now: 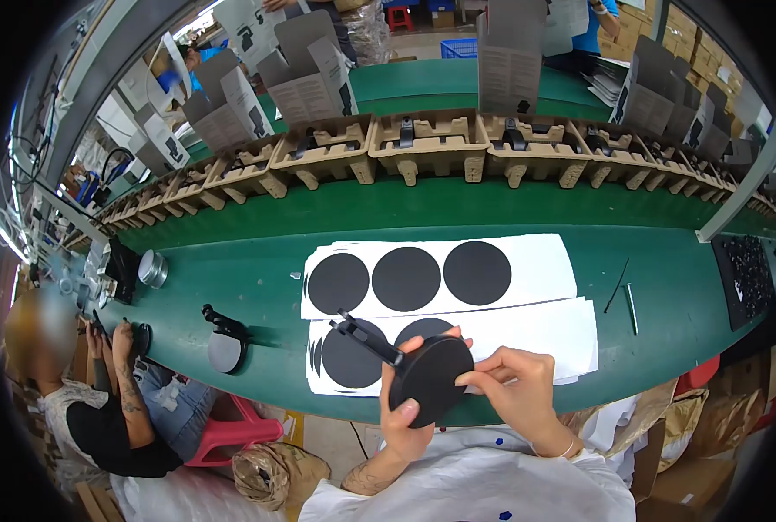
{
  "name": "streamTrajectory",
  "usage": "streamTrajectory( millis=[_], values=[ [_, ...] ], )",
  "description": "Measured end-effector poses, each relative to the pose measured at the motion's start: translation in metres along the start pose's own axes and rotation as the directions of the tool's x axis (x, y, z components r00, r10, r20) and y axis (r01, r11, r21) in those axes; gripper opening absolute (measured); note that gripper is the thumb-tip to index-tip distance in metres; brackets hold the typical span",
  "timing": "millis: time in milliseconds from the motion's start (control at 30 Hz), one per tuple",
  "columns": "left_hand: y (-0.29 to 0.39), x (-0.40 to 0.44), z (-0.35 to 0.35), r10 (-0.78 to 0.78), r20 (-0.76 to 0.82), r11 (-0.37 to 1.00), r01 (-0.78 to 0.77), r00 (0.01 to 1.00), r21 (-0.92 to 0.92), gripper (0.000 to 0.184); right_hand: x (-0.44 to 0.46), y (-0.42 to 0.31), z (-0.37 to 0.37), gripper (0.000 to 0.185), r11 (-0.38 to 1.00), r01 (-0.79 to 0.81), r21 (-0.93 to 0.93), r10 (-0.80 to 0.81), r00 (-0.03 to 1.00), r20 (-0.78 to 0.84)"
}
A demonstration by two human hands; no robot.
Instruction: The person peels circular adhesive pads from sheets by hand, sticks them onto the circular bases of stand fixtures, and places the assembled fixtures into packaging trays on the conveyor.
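A black stand (436, 381) with a round base and a short hinged arm is in my left hand (403, 428). The flat face of the base is turned up toward me, and the arm points to the upper left. My right hand (523, 383) pinches at the right rim of the base; whether a thin pad is between the fingers I cannot tell. Under and beyond my hands lie white sheets (536, 270) with round black pads (406, 278) on them. My left hand and the stand partly cover one pad (423, 330) on the nearer sheet.
Another stand (226, 350) with a grey base stands on the green table (266, 261) to the left. A screwdriver-like tool (631, 309) lies right. Cardboard trays (427, 157) holding black parts line the back. A co-worker (100, 400) sits at the left; a dark tray (743, 278) holds small black parts.
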State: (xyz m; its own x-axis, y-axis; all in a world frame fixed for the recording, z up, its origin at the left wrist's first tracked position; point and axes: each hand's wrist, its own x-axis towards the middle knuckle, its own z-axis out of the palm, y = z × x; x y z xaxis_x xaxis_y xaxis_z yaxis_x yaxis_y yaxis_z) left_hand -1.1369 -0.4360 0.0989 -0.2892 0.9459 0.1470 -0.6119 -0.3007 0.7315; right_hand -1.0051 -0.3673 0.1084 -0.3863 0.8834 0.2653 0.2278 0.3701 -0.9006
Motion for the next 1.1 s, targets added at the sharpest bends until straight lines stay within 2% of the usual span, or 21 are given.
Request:
streamTrajectory(
  millis=[100, 200, 233, 300, 333, 400, 433, 467, 500, 567, 600, 633, 700, 800, 833, 867, 900, 967, 1033, 1100],
  values=[
    [0.005, 0.001, -0.002, -0.025, -0.009, 0.997, 0.024, 1.000, -0.072, 0.068, 0.013, -0.001, -0.014, 0.022, 0.973, -0.070, -0.220, 0.094, 0.990, 0.101],
    [0.013, 0.000, -0.005, -0.098, -0.013, 0.974, 0.093, 0.995, -0.207, 0.067, 0.014, -0.001, 0.002, 0.020, 0.990, 0.069, -0.121, -0.084, 0.988, -0.132],
    [0.014, -0.001, -0.006, -0.134, -0.012, 0.957, 0.126, 0.991, -0.260, 0.067, 0.014, 0.003, 0.008, 0.016, 0.991, 0.116, -0.069, -0.129, 0.963, -0.236],
    [0.014, -0.003, -0.003, -0.082, -0.064, 0.965, 0.063, 0.995, -0.254, 0.067, 0.015, 0.011, 0.018, 0.011, 0.974, 0.228, 0.017, -0.197, 0.874, -0.444],
    [0.013, -0.002, -0.002, -0.050, -0.089, 0.968, 0.026, 0.995, -0.251, 0.067, 0.013, 0.008, 0.020, 0.014, 0.927, 0.374, -0.020, -0.359, 0.873, -0.330],
    [0.007, -0.001, -0.007, 0.028, -0.143, 0.980, -0.055, 0.989, -0.189, 0.067, 0.005, -0.007, 0.019, 0.025, 0.773, 0.634, -0.033, -0.634, 0.769, -0.077],
    [0.005, 0.000, -0.008, 0.065, -0.166, 0.983, -0.091, 0.984, -0.157, 0.067, 0.001, -0.021, 0.019, 0.036, 0.778, 0.626, 0.039, -0.627, 0.773, 0.097],
    [0.004, -0.001, -0.006, 0.090, -0.150, 0.984, -0.112, 0.985, -0.140, 0.075, 0.001, -0.021, 0.029, 0.035, 0.747, 0.663, -0.048, -0.655, 0.747, 0.114],
    [0.002, -0.001, -0.009, 0.172, -0.146, 0.985, -0.167, 0.974, 0.046, 0.080, -0.001, -0.015, 0.039, 0.035, 0.708, 0.693, -0.136, -0.680, 0.721, 0.135],
    [-0.006, 0.003, -0.015, 0.326, -0.080, 0.878, -0.271, 0.942, 0.395, 0.090, -0.004, 0.001, 0.045, 0.035, 0.690, 0.705, -0.160, -0.709, 0.704, 0.044],
    [-0.008, 0.004, -0.014, 0.335, -0.108, 0.884, -0.273, 0.936, 0.379, 0.102, -0.002, 0.008, 0.044, 0.034, 0.675, 0.714, -0.187, -0.727, 0.687, -0.005],
    [-0.011, 0.004, -0.022, 0.349, -0.063, 0.876, -0.302, 0.935, 0.376, 0.090, 0.000, 0.013, 0.043, 0.034, 0.697, 0.696, -0.172, -0.713, 0.699, -0.058],
    [-0.014, 0.006, -0.029, 0.355, -0.016, 0.896, -0.336, 0.935, 0.292, 0.090, 0.002, 0.017, 0.040, 0.035, 0.742, 0.657, -0.130, -0.670, 0.724, -0.165],
    [-0.016, 0.009, -0.034, 0.243, -0.036, 0.967, -0.239, 0.969, 0.094, 0.089, 0.008, 0.004, 0.025, 0.029, 0.890, 0.456, -0.011, -0.450, 0.872, -0.193],
    [-0.017, 0.013, -0.033, 0.198, -0.023, 0.980, -0.199, 0.980, -0.033, 0.088, 0.010, 0.001, 0.021, 0.028, 0.924, 0.380, 0.031, -0.368, 0.911, -0.185],
    [-0.016, 0.012, -0.027, 0.103, -0.069, 0.993, -0.107, 0.992, -0.054, 0.088, 0.012, 0.004, 0.019, 0.024, 0.954, 0.286, 0.092, -0.265, 0.945, -0.193],
    [-0.010, 0.013, -0.015, 0.011, -0.116, 0.997, -0.020, 0.993, -0.078, 0.087, 0.012, 0.010, 0.018, 0.029, 0.922, 0.187, 0.340, -0.145, 0.979, -0.143],
    [-0.013, 0.013, -0.014, 0.043, -0.002, 0.991, -0.043, 0.999, -0.126, 0.082, 0.025, 0.014, 0.014, 0.038, 0.837, 0.193, 0.512, -0.162, 0.981, -0.106],
    [-0.015, 0.017, -0.019, -0.015, 0.041, 0.957, 0.026, 0.999, -0.288, 0.079, 0.041, 0.014, 0.008, 0.036, 0.872, 0.192, 0.450, -0.167, 0.981, -0.095],
    [-0.016, 0.020, -0.024, -0.036, 0.062, 0.919, 0.057, 0.997, -0.389, 0.076, 0.067, 0.014, 0.001, 0.038, 0.895, 0.066, 0.440, -0.070, 0.998, -0.006]
  ],
)
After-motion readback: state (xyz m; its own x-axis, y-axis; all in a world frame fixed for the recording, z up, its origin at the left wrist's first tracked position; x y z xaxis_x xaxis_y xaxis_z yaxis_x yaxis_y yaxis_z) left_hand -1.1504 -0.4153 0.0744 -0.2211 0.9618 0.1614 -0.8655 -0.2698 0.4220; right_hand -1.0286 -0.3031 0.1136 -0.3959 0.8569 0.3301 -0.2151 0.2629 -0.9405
